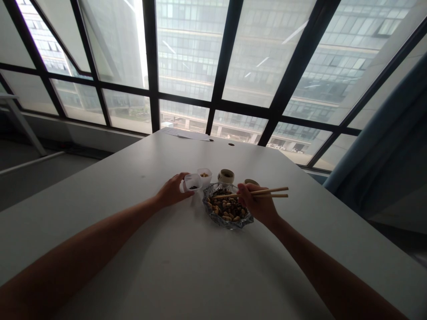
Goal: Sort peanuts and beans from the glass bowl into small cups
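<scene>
My left hand [172, 190] grips a small translucent cup [192, 181] that has a few dark bits in it. Just behind that cup is a second translucent cup [204, 176] holding pale pieces. A pair of wooden chopsticks [270, 192] is held in my right hand [256, 202], above the right side of a glass bowl [229, 223]. The bowl contains peanuts and dark seeds. The chopstick tips reach over the bowl's left part, at the contents; whether anything is between them is too small to tell.
A small round pot [226, 176] stands behind the bowl, with another round container [251, 182] partly hidden behind my right hand. Papers [188, 134] lie at the far edge of the white table [167, 262], near the windows. A blue curtain [376, 146] hangs at right.
</scene>
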Motion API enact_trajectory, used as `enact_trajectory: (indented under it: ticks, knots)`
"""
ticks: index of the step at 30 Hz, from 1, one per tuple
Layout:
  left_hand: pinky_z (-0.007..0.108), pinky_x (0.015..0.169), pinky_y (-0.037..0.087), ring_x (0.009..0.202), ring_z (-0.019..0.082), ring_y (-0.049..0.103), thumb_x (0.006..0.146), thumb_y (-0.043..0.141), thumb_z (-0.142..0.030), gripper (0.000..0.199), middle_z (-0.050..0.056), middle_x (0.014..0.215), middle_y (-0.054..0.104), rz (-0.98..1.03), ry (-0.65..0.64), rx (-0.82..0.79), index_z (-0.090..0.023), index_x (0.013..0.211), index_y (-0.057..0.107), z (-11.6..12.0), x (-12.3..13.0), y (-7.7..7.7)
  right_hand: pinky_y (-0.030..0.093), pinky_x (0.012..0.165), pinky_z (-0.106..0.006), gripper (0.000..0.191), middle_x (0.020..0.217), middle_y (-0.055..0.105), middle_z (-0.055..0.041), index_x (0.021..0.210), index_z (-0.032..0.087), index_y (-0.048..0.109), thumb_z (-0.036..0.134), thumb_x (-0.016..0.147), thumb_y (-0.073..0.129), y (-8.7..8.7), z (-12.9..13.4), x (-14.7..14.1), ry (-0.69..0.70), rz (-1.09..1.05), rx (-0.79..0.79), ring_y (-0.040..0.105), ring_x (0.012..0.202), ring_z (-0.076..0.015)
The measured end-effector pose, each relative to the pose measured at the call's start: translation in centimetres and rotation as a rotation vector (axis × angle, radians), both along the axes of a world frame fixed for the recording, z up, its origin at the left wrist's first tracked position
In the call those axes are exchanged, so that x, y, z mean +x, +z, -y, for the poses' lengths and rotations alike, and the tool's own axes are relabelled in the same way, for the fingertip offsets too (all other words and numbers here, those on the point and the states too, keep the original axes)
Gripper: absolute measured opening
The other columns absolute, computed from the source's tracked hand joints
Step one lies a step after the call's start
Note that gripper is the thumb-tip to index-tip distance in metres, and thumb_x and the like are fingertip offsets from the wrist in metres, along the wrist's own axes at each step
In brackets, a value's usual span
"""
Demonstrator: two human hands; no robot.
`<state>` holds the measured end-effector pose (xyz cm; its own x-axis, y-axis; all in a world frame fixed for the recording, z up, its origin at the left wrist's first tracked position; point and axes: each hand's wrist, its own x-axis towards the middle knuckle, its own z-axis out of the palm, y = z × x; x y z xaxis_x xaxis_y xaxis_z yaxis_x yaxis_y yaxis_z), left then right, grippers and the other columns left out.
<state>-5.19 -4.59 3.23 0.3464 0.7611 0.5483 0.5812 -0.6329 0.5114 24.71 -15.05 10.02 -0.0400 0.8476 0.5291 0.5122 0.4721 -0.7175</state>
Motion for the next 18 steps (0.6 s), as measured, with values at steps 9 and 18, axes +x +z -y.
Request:
enact_trajectory:
  ticks: [9, 18]
  knots:
    - [0.045, 0.090, 0.056, 0.107, 0.030, 0.068, 0.072, 0.077, -0.045, 0.064, 0.014, 0.121, 0.069, 0.005, 0.000, -0.002, -0.021, 0.126, 0.055, 0.3, 0.0, 0.4, 0.043, 0.038, -0.026, 0.056, 0.050, 0.063, -0.0038, 0.066, 0.020, 0.066, 0.069, 0.090, 0.055, -0.3, -0.3, -0.2, -0.138, -0.052, -0.003, 0.056, 0.041, -0.0151]
    - [0.046, 0.091, 0.056, 0.107, 0.031, 0.068, 0.073, 0.076, -0.048, 0.064, 0.014, 0.121, 0.069, -0.003, -0.003, 0.009, -0.020, 0.127, 0.055, 0.0, 0.0, 0.1, 0.042, 0.042, -0.026, 0.054, 0.050, 0.060, -0.0023, 0.058, 0.022, 0.058, 0.060, 0.095, 0.054, 0.0, 1.0, -0.5, 0.053, 0.151, 0.074, 0.053, 0.044, -0.0127]
